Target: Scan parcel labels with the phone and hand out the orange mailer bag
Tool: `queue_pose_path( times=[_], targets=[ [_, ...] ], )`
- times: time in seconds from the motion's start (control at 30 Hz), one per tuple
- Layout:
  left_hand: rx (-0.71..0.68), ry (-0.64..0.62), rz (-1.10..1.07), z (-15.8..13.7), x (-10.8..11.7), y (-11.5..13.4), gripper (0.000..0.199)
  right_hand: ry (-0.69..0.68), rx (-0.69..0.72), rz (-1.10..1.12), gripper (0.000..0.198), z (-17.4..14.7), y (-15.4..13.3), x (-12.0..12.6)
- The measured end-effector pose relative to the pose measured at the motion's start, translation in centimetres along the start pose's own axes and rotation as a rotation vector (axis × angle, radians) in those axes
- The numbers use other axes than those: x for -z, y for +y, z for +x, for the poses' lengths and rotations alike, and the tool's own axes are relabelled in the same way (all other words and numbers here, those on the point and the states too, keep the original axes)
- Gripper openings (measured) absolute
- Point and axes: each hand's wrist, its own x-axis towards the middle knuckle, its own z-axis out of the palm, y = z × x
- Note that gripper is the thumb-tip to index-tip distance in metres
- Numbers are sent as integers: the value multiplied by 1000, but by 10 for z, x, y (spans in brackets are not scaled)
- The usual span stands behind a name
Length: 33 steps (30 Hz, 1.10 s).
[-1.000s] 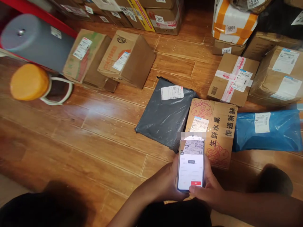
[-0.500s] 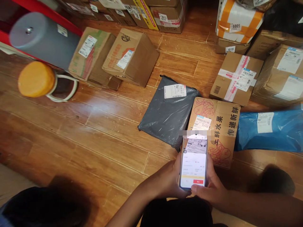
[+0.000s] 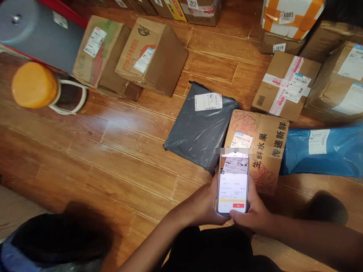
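Note:
Both hands hold a lit smartphone (image 3: 232, 185) upright in the lower middle of the head view. My left hand (image 3: 208, 204) is closed around its left side. On the other side my right hand (image 3: 255, 211) grips it, its thumb at the lower right edge of the screen. The screen shows a picture of a label above a white form with a red button. Behind the phone lies a printed cardboard box (image 3: 258, 147), partly covered by the phone, with a shipping label (image 3: 241, 139) on it. A dark grey plastic parcel (image 3: 198, 128) lies left of this box.
A blue plastic parcel (image 3: 300, 151) and a taped carton (image 3: 263, 96) lie right of the printed box. Two cardboard boxes (image 3: 170, 60) stand at upper left, near a grey cylinder (image 3: 39, 34) and a yellow round lid (image 3: 34, 85). More parcels stack at upper right.
The view has shifted slightly, so the phone, hands and nearby parcels sit higher in the picture. Both hands keep their hold on the smartphone.

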Motion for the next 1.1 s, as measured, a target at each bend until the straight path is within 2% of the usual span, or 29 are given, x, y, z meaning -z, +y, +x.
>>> queue_pose_path(
  times=[0.2, 0.3, 0.4, 0.5, 0.6, 0.73, 0.8, 0.9, 1.0, 1.1],
  targets=[
    [-96, 18, 31, 2, -2, -2, 69, 29, -12, 7, 120, 1, 7, 4],
    [-83, 10, -11, 3, -3, -9, 76, 63, 1, 15, 119, 2, 13, 7],
    [-77, -2, -47, 3, -3, -13, 87, 32, -23, 49, 118, 4, 17, 7],
    [-91, 13, -47, 4, -1, -15, 87, 12, -24, 84, 115, 10, 19, 7],
    [-100, 73, -47, 5, 6, -21, 81, 51, 15, 84, 104, 28, 18, 6],
    [-79, 150, -134, 7, 26, -34, 84, 108, 72, 82, 84, 69, 14, -1],
    [-97, 229, -121, 9, 37, -41, 83, 143, 105, 94, 80, 93, 11, -7],
    [-96, 426, -50, 15, 48, -48, 91, 175, 191, 87, 85, 125, 10, -18],
    [18, 576, -44, 24, 53, -55, 101, 163, 284, 32, 86, 149, 13, -27],
    [99, 688, -26, 33, 56, -65, 97, 79, 329, -36, 81, 165, 17, -29]
  ],
)
